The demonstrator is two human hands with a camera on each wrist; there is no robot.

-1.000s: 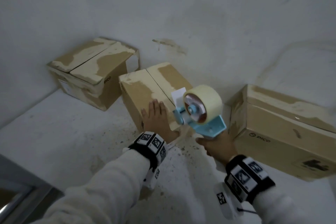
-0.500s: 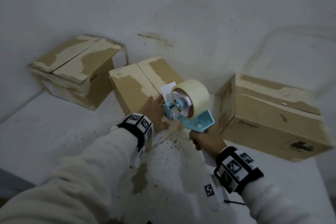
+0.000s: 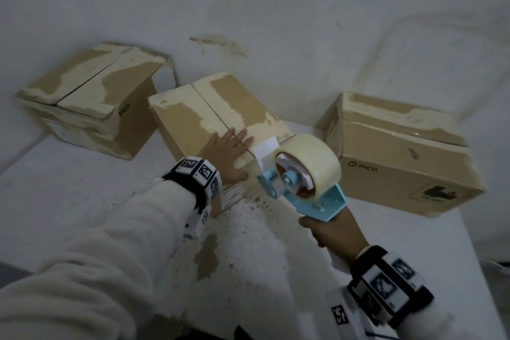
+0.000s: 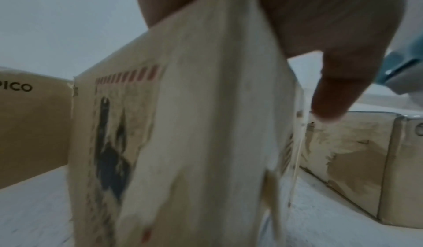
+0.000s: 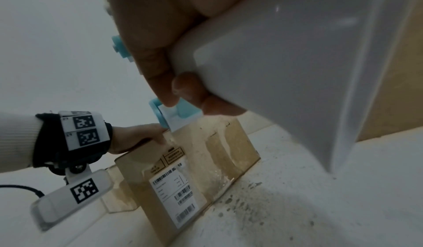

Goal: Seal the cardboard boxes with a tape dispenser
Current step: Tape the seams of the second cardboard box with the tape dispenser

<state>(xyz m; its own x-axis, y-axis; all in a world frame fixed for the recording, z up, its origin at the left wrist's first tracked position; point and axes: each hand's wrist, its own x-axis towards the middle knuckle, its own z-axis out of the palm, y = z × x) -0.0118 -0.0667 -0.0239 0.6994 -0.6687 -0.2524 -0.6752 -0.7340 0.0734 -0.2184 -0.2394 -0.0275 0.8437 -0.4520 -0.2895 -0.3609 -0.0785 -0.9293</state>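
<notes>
Three worn cardboard boxes stand on a white table. My left hand [image 3: 229, 153] lies flat with straight fingers on the near end of the middle box [image 3: 193, 116], across the seam between its closed flaps. My right hand [image 3: 331, 232] grips the handle of a light-blue tape dispenser [image 3: 300, 174] with a pale tape roll, held just right of the left hand at the box's near edge. A white tape end sticks up from its front. In the right wrist view my fingers [image 5: 160, 73] curl round the white handle [image 5: 286, 66], above the middle box [image 5: 194, 160].
Another box [image 3: 91, 107] stands at the back left and a longer one [image 3: 400, 157] at the right, both by the white wall. The white table [image 3: 82, 196] is speckled with brown stains near the middle box; its right edge falls off past the long box.
My left hand slid farther onto the top of the middle box. The dispenser came closer to the box's near edge beside that hand. The view shifted with my head.
</notes>
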